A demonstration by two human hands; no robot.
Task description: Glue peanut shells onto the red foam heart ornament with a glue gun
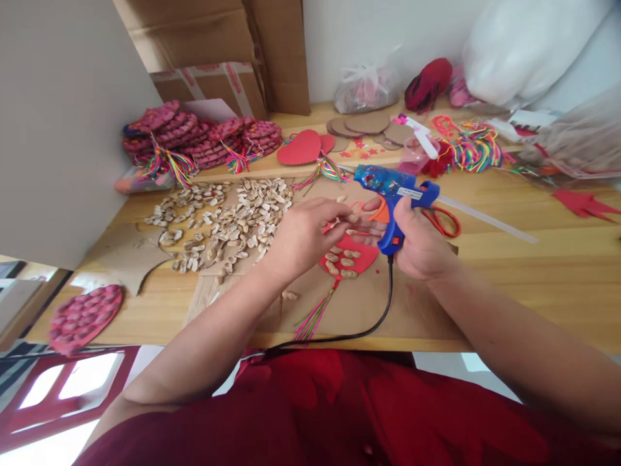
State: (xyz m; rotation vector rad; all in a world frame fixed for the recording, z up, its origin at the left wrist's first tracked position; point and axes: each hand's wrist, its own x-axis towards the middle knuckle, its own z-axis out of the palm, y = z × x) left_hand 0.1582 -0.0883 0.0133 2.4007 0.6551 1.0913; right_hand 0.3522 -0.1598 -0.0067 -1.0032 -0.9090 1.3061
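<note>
My right hand (422, 243) is wrapped round the handle of a blue hot glue gun (383, 184), whose nozzle points left. A clear glue stick (490, 217) sticks out of its back. Close to it, my left hand (310, 230) pinches a peanut shell (352, 219) between thumb and fingers. Under both hands lies a red card shape (366, 259), partly hidden, with several peanut shells (348, 262) on it. A multicoloured tassel (317, 317) hangs from its near edge. To the left spreads a heap of loose peanut shells (252, 213).
A black cord (373, 330) runs from the gun along the table's front edge. Stacks of finished pink pieces (194, 136), a red heart (299, 147), cardboard discs (366, 123) and colourful tassels (478, 145) line the back. Orange-handled scissors (449, 223) lie behind my right hand.
</note>
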